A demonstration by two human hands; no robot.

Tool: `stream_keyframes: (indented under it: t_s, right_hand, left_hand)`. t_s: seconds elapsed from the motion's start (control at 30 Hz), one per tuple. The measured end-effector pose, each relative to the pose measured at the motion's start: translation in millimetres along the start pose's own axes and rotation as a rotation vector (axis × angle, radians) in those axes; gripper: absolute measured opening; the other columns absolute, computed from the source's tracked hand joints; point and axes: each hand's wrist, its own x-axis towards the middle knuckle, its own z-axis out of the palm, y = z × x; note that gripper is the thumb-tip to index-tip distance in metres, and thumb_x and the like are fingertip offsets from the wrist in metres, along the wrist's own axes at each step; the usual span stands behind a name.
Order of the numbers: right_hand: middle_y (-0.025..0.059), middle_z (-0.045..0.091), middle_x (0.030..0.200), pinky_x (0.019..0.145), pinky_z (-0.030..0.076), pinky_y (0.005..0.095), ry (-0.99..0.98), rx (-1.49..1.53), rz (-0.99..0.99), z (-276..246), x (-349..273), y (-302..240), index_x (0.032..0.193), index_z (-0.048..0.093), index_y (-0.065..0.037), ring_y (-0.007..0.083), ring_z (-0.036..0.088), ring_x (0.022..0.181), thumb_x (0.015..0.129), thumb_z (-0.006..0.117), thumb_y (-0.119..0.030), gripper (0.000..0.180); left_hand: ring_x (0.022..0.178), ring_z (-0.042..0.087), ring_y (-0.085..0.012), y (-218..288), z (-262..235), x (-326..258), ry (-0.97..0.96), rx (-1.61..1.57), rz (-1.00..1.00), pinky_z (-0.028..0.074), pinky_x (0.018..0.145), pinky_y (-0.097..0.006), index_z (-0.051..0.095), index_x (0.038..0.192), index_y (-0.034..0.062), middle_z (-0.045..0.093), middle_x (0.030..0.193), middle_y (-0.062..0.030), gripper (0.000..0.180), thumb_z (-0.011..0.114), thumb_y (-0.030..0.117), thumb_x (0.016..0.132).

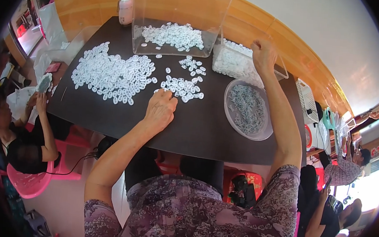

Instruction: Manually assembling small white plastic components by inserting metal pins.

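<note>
1. One pile of white ovals [112,74], tabletop [188,131] left.
2. Left hand [160,111], fingers curled at the nearer of two small clusters [183,88]; grip hidden.
3. Bare room, then one bowl [261,134] toward the front edge.
4. Right hand [264,57] over one clear bin [232,65], fingers curled; hold unclear.

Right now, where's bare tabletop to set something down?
Bare: the dark table between the left hand and the round tub, running to its front edge; also between the large white pile and that edge. Crowded: the back, with the clear bin and box of white pieces.
</note>
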Motion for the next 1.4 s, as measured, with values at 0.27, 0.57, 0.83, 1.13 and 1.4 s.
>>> stream_keyframes:
  t_s: [0.27, 0.57, 0.83, 1.13, 1.4]
  right_hand:
    - [0.0119, 0.062, 0.080, 0.069, 0.045, 0.0365, -0.066, 0.262, -0.248, -33.3, -75.5, -56.2, 0.085, 0.065, -0.003, 0.0281, 0.058, 0.078, 0.074, 0.064, -0.005, 0.011]
    - [0.0134, 0.064, 0.079, 0.068, 0.047, 0.0397, -0.369, 0.455, 0.090, -40.2, -143.2, -20.9, 0.077, 0.066, -0.004, 0.0318, 0.060, 0.077, 0.070, 0.065, -0.006, 0.007]
    - [0.0144, 0.062, 0.074, 0.069, 0.046, 0.0425, -0.496, 0.263, -0.068, -32.1, -173.8, 1.3, 0.076, 0.066, -0.006, 0.0332, 0.058, 0.078, 0.071, 0.061, -0.007, 0.007]
    - [0.0167, 0.059, 0.074, 0.068, 0.045, 0.0461, -0.586, 0.164, -0.141, -25.2, -171.0, 5.1, 0.067, 0.058, -0.004, 0.0362, 0.056, 0.078, 0.072, 0.057, -0.005, 0.005]
    - [0.0146, 0.060, 0.072, 0.068, 0.045, 0.0445, -0.652, 0.304, 0.145, -37.8, -160.1, 3.8, 0.071, 0.059, -0.004, 0.0336, 0.058, 0.076, 0.073, 0.057, -0.007, 0.004]
  left_hand:
    - [0.076, 0.051, -0.0292, 1.1, 0.2, 0.2, 0.001, -0.089, -0.076, 0.043, 0.068, -0.039, 0.054, 0.067, 0.0033, 0.052, 0.077, -0.0134, 0.009, 0.058, -0.004, 0.063]
    - [0.075, 0.052, -0.0279, 10.9, -15.1, -12.9, -0.064, 0.131, 0.017, 0.045, 0.064, -0.037, 0.053, 0.070, 0.0047, 0.050, 0.076, -0.0120, 0.011, 0.060, 0.001, 0.062]
    - [0.072, 0.050, -0.0270, 14.8, -19.4, -27.5, -0.060, 0.109, 0.067, 0.044, 0.063, -0.037, 0.049, 0.071, 0.0044, 0.045, 0.076, -0.0111, 0.012, 0.058, 0.000, 0.064]
    - [0.072, 0.049, -0.0276, 14.8, -20.5, -28.4, -0.089, 0.059, 0.054, 0.043, 0.064, -0.037, 0.051, 0.072, 0.0031, 0.045, 0.076, -0.0116, 0.012, 0.058, -0.001, 0.064]
    - [0.072, 0.050, -0.0273, 10.7, -27.5, -30.7, -0.085, 0.036, 0.016, 0.044, 0.061, -0.038, 0.051, 0.073, 0.0040, 0.045, 0.075, -0.0107, 0.013, 0.063, 0.003, 0.066]
